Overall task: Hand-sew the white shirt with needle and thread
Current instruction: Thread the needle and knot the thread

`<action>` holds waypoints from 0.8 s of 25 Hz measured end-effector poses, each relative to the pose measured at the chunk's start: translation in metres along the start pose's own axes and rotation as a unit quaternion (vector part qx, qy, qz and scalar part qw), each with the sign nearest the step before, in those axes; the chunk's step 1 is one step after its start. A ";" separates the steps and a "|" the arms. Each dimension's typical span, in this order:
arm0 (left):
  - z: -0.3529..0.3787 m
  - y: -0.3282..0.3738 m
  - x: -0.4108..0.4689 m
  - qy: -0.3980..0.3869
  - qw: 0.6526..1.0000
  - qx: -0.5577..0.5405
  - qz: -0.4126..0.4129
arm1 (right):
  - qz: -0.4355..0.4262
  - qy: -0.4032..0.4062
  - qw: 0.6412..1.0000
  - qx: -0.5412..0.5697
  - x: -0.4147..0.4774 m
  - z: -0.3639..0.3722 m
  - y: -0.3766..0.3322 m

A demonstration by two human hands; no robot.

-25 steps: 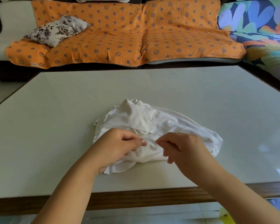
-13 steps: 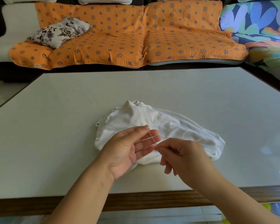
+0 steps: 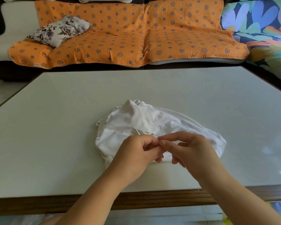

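Right hand (image 3: pixel 191 148) pinches the needle (image 3: pixel 162 135) between thumb and forefinger. Left hand (image 3: pixel 136 151), fingers curled, meets that pinch; what it holds cannot be told. White shirt (image 3: pixel 136 120) lies bunched directly beneath the grip.

This is looking like a living room in a home. A long sofa under an orange quilted cover printed with blue stars (image 3: pixel 120 38) is running behind the far edge of a low white-topped table with a dark wooden rim (image 3: pixel 55 143). A grey floral cushion (image 3: pixel 60 30) is lying at the sofa's left end. A bright leaf-patterned throw (image 3: pixel 258 26) is covering the seat beyond the table's far right corner. Pale floor tiles (image 3: pixel 0 90) are showing past its left edge.
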State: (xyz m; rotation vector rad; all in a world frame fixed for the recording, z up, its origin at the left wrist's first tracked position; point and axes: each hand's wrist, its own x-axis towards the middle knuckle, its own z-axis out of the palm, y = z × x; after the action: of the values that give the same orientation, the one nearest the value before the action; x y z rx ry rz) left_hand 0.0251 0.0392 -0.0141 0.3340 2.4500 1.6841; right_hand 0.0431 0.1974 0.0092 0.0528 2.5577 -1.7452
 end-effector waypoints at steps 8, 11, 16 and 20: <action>-0.016 -0.004 0.005 -0.053 0.996 -0.027 -0.070 | 0.025 0.126 0.898 0.421 0.021 -0.039 -0.009; -0.021 -0.007 0.004 -0.033 0.995 0.068 -0.064 | 0.020 0.171 0.895 0.411 0.026 -0.047 -0.003; -0.029 -0.022 0.023 0.210 0.943 0.237 0.100 | -0.037 0.123 0.992 0.003 0.025 -0.030 0.006; -0.029 -0.037 0.035 0.249 0.918 0.297 0.090 | -0.224 0.287 0.925 0.114 0.017 -0.038 -0.003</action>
State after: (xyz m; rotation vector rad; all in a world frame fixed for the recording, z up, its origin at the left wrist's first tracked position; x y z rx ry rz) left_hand -0.0197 0.0096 -0.0386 0.2138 3.3929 1.1272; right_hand 0.0251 0.2313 0.0249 -0.0199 2.9048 -2.5178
